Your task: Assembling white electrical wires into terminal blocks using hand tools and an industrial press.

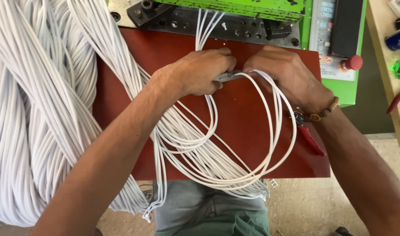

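A handful of thin white cords (235, 170) lay looped over the red work surface (248, 113), smooth and round in section, their upper ends running into the dark metal plate (208, 24) of a green machine (252, 6). The left hand (200, 72) was closed around the strands and a small grey metal tool (228, 76). The right hand (287, 76) pinched the same bundle just beside it. A large hank of white cord (38, 109) hung to the left. Red-handled cutters (311, 140) lay beneath the right wrist.
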